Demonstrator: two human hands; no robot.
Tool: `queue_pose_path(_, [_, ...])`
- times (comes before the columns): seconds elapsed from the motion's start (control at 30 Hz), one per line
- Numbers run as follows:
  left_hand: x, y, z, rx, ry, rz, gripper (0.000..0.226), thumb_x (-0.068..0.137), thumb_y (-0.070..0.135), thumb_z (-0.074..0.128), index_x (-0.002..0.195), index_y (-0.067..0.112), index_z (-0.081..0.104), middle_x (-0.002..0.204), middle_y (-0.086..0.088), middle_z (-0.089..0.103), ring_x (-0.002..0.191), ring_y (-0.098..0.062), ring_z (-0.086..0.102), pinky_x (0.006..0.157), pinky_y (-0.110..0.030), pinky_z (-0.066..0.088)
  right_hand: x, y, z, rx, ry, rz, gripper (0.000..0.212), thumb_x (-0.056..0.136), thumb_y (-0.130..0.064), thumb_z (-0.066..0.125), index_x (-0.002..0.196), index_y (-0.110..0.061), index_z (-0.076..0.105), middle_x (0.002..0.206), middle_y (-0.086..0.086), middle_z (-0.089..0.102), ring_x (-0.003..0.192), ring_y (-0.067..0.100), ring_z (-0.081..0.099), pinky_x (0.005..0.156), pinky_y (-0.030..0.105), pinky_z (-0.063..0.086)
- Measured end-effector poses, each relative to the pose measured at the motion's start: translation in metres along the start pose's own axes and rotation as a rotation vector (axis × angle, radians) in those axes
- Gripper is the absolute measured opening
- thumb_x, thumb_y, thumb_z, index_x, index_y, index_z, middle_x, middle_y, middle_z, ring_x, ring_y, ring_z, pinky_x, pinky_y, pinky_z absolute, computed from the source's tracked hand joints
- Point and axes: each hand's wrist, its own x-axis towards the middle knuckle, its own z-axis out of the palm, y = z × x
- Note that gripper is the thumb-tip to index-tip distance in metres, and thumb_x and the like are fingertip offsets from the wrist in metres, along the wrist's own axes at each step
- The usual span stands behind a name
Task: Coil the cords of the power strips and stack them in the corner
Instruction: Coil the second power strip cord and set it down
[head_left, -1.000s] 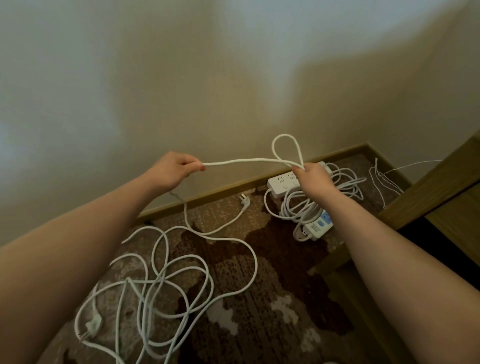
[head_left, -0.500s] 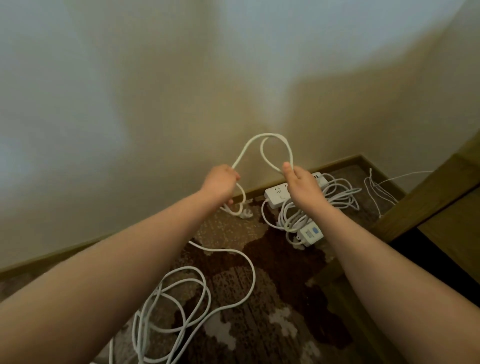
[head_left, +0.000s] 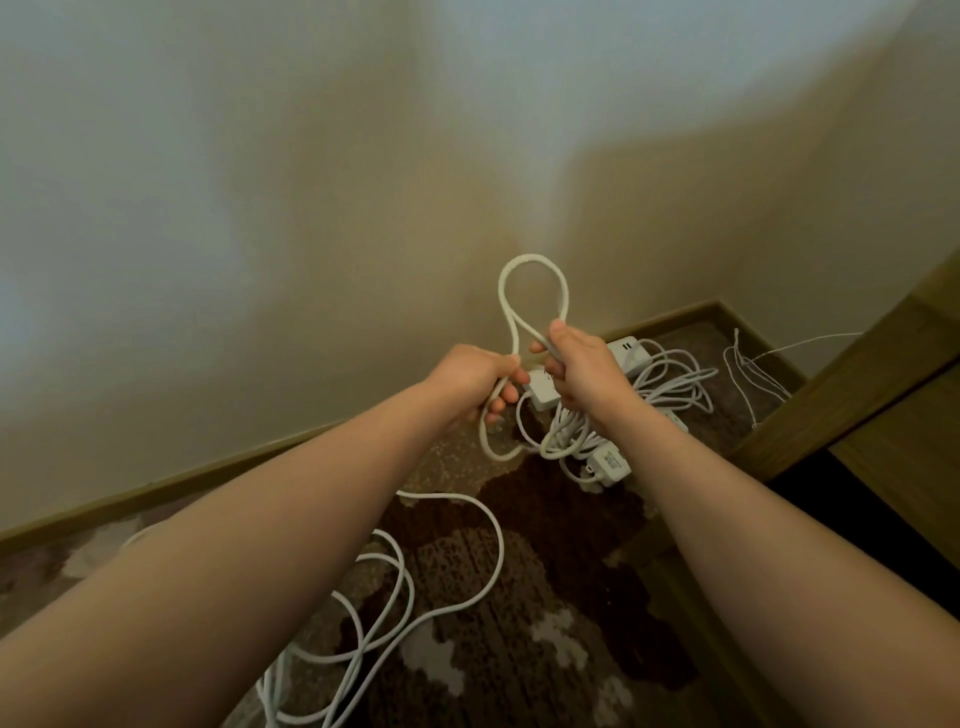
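A patterned brown carpet (head_left: 519, 649) is spread beneath both hands, and loose white cord (head_left: 447, 587) is strewn on it below the left hand (head_left: 470, 382). Beyond the right hand (head_left: 584, 379), toward the corner, a white power strip (head_left: 626, 356) is laid among bundled cords (head_left: 670, 384). A cord loop (head_left: 532, 296) is held upright just above both hands, gripped by the curled left fingers and pinched between the right thumb and fingers. The hands are kept just beside each other.
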Motion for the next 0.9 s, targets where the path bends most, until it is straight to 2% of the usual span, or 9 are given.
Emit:
queue_pose_path(0.13, [0.005, -0.001, 0.010, -0.019, -0.007, -0.009, 0.028, 0.096, 0.023, 0.050, 0.081, 0.004, 0.063, 0.049, -0.001, 0.055, 0.034, -0.009, 0.041, 0.034, -0.016, 0.032, -0.006, -0.003, 0.003, 0.039, -0.054, -0.018, 0.036, 0.104, -0.035, 0.042, 0.074, -0.019, 0.054, 0.058, -0.003, 0.042, 0.038, 0.003, 0.033, 0.041, 0.020, 0.027])
queue_pose_path(0.2, [0.006, 0.000, 0.013, -0.050, 0.011, -0.006, 0.028, 0.095, 0.023, 0.052, 0.078, 0.004, 0.064, 0.045, 0.001, 0.055, 0.032, -0.008, 0.041, 0.033, -0.015, 0.031, -0.007, -0.004, 0.003, 0.084, -0.058, -0.020, 0.036, 0.104, -0.031, 0.044, 0.070, -0.020, 0.051, 0.056, -0.004, 0.040, 0.037, 0.003, 0.031, 0.040, 0.021, 0.026])
queue_pose_path(0.33, [0.006, -0.001, 0.019, -0.121, 0.042, 0.005, 0.029, 0.093, 0.026, 0.056, 0.077, 0.002, 0.063, 0.045, 0.001, 0.056, 0.034, -0.008, 0.042, 0.034, -0.017, 0.034, -0.008, -0.003, 0.000, 0.081, -0.089, -0.038, 0.026, 0.098, -0.034, 0.056, 0.086, -0.012, 0.058, 0.049, -0.010, 0.046, 0.039, 0.005, 0.033, 0.039, 0.021, 0.026])
queue_pose_path(0.43, [0.004, -0.001, 0.019, -0.069, -0.009, 0.006, 0.029, 0.096, 0.026, 0.051, 0.088, 0.001, 0.064, 0.055, -0.002, 0.057, 0.042, -0.010, 0.045, 0.040, -0.021, 0.037, -0.009, -0.002, -0.002, 0.102, -0.088, -0.017, 0.025, 0.095, -0.034, 0.061, 0.096, -0.009, 0.063, 0.047, -0.012, 0.047, 0.039, 0.003, 0.036, 0.038, 0.017, 0.028])
queue_pose_path(0.5, [0.003, -0.002, 0.016, -0.037, -0.080, -0.009, 0.029, 0.098, 0.021, 0.045, 0.099, -0.001, 0.063, 0.063, -0.004, 0.058, 0.049, -0.011, 0.046, 0.047, -0.021, 0.039, -0.007, -0.002, -0.005, 0.135, -0.063, -0.002, 0.020, 0.095, -0.028, 0.062, 0.096, -0.008, 0.062, 0.044, -0.013, 0.046, 0.037, 0.001, 0.037, 0.036, 0.015, 0.029])
queue_pose_path(0.6, [0.003, -0.007, 0.010, -0.028, -0.166, -0.011, 0.029, 0.099, 0.011, 0.038, 0.109, -0.004, 0.061, 0.068, -0.005, 0.057, 0.058, -0.012, 0.049, 0.057, -0.022, 0.042, -0.002, -0.002, -0.011, 0.173, 0.001, 0.018, 0.017, 0.095, -0.026, 0.061, 0.099, -0.010, 0.058, 0.053, -0.008, 0.038, 0.041, 0.006, 0.027, 0.037, 0.020, 0.024])
queue_pose_path(0.73, [0.006, -0.018, 0.003, 0.023, -0.225, 0.093, 0.030, 0.101, 0.007, 0.034, 0.112, -0.005, 0.058, 0.068, -0.005, 0.053, 0.059, -0.013, 0.048, 0.060, -0.022, 0.043, 0.003, -0.001, -0.014, 0.121, 0.080, 0.021, 0.015, 0.098, -0.027, 0.056, 0.093, -0.013, 0.056, 0.063, -0.004, 0.040, 0.046, 0.008, 0.030, 0.040, 0.021, 0.027])
queue_pose_path(0.83, [0.008, -0.023, 0.001, 0.072, -0.248, 0.163, 0.028, 0.100, 0.006, 0.034, 0.110, 0.003, 0.061, 0.068, -0.004, 0.056, 0.060, -0.012, 0.050, 0.063, -0.021, 0.043, 0.008, -0.001, -0.018, 0.122, 0.132, 0.036, 0.022, 0.101, -0.029, 0.049, 0.087, -0.014, 0.056, 0.060, -0.003, 0.041, 0.044, 0.009, 0.031, 0.040, 0.023, 0.027])
queue_pose_path(0.9, [0.011, -0.023, -0.002, 0.041, -0.266, 0.180, 0.029, 0.100, 0.004, 0.034, 0.110, 0.007, 0.061, 0.068, -0.002, 0.057, 0.059, -0.010, 0.051, 0.062, -0.019, 0.044, 0.012, -0.004, -0.023, 0.184, 0.167, 0.037, 0.024, 0.103, -0.029, 0.046, 0.091, -0.011, 0.057, 0.058, 0.000, 0.052, 0.041, 0.009, 0.029, 0.037, 0.022, 0.026])
